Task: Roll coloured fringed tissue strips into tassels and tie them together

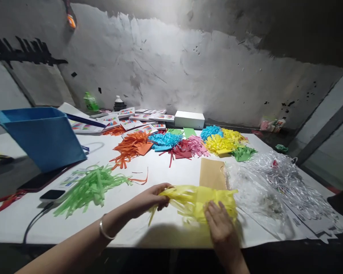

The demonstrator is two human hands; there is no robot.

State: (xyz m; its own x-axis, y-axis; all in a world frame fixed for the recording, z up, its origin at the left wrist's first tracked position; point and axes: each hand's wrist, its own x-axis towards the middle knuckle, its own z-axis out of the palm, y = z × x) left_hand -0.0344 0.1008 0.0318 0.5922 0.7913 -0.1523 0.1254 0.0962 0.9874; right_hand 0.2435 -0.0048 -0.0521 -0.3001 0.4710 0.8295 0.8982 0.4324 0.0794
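Note:
A yellow tissue-paper tassel (201, 198), with a plain band in its middle and cut strips at both ends, stretches between my hands above the white tabletop. My left hand (156, 196), a bangle on its wrist, is closed around the strips at the left end. My right hand (221, 226) lies with fingers extended on the band's right part, near the other fringe. Just behind the tassel is a piece of brown card (212, 173). A loose green tassel (93, 186) spreads out to the left.
Fringed bundles in orange (133, 146), blue (164, 140) and yellow (221, 144) line the back, before printed packs (131, 123) and a white box (189, 120). A blue bin (42, 137) and a white corded device (53, 196) stand left. Clear plastic and silvery string (286, 180) cover the right.

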